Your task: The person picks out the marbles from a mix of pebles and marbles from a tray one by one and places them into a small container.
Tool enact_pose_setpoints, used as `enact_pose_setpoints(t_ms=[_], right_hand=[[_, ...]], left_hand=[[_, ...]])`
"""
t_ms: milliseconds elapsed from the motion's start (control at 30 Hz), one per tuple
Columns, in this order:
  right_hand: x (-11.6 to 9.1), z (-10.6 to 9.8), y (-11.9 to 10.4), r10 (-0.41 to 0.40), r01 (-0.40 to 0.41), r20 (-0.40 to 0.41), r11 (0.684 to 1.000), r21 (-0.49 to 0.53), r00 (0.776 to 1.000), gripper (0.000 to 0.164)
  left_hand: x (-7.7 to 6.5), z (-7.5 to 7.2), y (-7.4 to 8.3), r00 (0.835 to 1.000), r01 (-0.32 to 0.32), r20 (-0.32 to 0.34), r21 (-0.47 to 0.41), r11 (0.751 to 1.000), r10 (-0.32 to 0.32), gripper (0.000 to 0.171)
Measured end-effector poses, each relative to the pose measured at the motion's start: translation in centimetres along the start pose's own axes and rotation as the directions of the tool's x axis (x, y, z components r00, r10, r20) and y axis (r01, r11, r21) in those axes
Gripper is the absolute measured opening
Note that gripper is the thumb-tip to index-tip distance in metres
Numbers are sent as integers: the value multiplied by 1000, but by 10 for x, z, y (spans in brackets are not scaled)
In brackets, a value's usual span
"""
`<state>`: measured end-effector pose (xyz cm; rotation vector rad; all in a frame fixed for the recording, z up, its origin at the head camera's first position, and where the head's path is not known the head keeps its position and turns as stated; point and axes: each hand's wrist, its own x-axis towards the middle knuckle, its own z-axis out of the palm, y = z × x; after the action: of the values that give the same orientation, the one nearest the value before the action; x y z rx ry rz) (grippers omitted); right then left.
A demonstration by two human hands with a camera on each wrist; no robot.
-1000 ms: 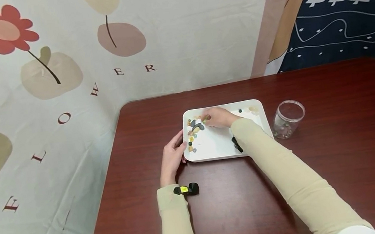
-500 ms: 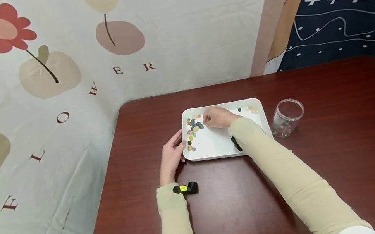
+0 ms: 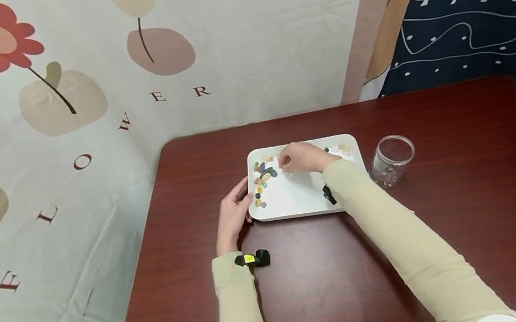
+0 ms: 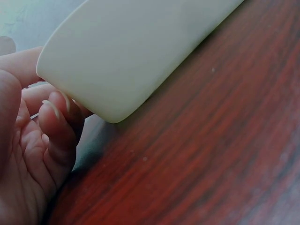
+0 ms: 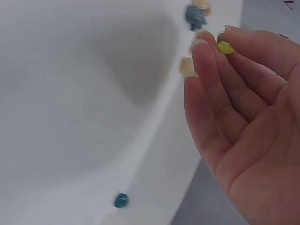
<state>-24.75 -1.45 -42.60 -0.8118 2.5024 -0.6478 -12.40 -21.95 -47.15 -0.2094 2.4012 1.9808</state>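
My left hand (image 3: 233, 215) grips the left edge of a white tray (image 3: 293, 211), thumb near the rim. In the left wrist view its fingers (image 4: 58, 122) curl at the corner of the tray. Over the far part of the tray, my right hand (image 3: 303, 157) pinches a small yellow-green pebble (image 5: 225, 47) between thumb and fingertips. Left of that hand lie dark grey pebbles (image 3: 267, 172) and a column of small coloured pebbles (image 3: 259, 189). A dark teal pebble (image 5: 121, 200) and pale pebbles (image 3: 345, 148) lie along the tray's far right side.
A clear jar (image 3: 393, 159) with some pebbles at its bottom stands right of the tray, without a lid on. Both rest on a dark red-brown table (image 3: 321, 282). A printed cloth (image 3: 263, 47) hangs behind the table.
My right hand has drawn slightly right across the tray, away from the dark grey pebbles. My left hand keeps its hold on the tray edge. The head view has shifted a little.
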Motion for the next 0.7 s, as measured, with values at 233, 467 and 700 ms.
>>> enact_pose_setpoints(t_ms=[233, 467, 700], right_hand=[[-26, -17, -9, -34, 36, -81, 999, 24, 996, 19], [-46, -25, -16, -63, 71, -158, 996, 45, 985, 11], [-63, -27, -16, -79, 99, -215, 992, 84, 973, 11]], left_hand=[[-1, 2, -2, 1000, 6, 5, -24, 1000, -6, 44], [9, 0, -24, 1000, 0, -22, -19, 1000, 0, 42], [9, 1, -26, 999, -17, -45, 9, 1000, 18, 40]])
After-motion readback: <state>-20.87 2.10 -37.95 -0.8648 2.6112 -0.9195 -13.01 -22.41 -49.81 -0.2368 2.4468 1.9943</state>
